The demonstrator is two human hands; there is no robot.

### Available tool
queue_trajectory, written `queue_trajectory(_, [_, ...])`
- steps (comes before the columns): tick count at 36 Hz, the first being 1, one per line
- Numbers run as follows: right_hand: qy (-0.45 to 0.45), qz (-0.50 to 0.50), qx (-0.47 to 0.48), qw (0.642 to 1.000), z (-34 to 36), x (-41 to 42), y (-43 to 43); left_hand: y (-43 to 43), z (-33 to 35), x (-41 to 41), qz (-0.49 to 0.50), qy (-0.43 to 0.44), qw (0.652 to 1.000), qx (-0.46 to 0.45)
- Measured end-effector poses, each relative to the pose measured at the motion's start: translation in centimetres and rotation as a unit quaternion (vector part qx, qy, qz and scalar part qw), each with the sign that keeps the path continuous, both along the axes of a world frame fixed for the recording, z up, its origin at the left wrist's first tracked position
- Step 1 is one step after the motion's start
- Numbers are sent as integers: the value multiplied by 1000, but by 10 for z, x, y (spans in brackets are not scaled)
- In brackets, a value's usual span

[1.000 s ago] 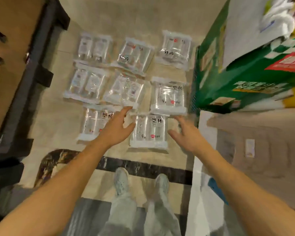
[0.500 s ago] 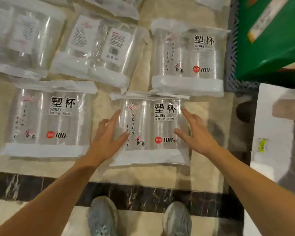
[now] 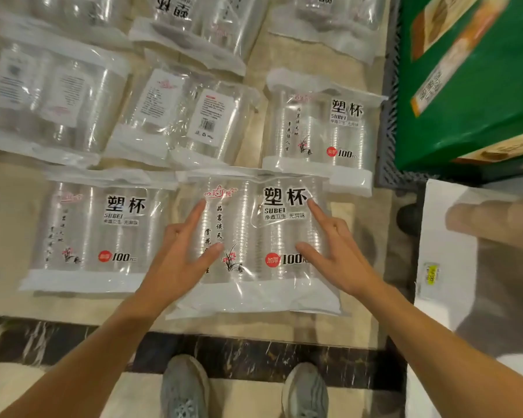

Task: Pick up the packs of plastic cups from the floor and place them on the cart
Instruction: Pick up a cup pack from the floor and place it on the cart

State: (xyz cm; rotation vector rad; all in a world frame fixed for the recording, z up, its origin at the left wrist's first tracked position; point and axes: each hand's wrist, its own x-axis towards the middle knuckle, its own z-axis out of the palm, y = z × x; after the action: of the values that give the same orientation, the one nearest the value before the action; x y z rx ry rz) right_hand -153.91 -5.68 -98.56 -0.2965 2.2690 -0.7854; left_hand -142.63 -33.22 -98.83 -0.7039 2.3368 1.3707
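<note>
The left pack (image 3: 97, 230) lies on the floor (image 3: 6, 224), its right edge touching the near pack (image 3: 254, 230). The left hand (image 3: 175, 260) and right hand (image 3: 338, 257) rest spread, fingers straight, on that pack's two sides. Bare floor runs along its near edge. A green box (image 3: 471, 86) stands further right.

I saw a green carton (image 3: 465, 86) at top rt, a white box (image 3: 438, 224) w/ a small yellow sticker (image 3: 431, 274) just below it, and a dark marble strip (image 3: 254, 357) crossing the beige floor (image 3: 6, 221) near the btm.
</note>
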Motion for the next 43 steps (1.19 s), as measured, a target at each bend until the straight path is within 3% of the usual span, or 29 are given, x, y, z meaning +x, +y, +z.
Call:
queue_trajectory(12, [83,47,-69,993,360,-64,-100,-90,367,-32,35,78,995,-46])
queue_trajectory(20, [186,93,-124,970,645,-91,-175,-160,650,-45,58,137,979,-136])
queue_trajectory(26, [239,124,-146,952,808,-83,-211,-195,816,-19,75,159,963,-206])
queue_trajectory(34, [272,218,-216,912,917,-63,-255,-203,932,49,140,194,944,-227])
queue_trajectory(43, [226,372,-259,862,951,-46,-311,-170,961,125,301,164,911,-230])
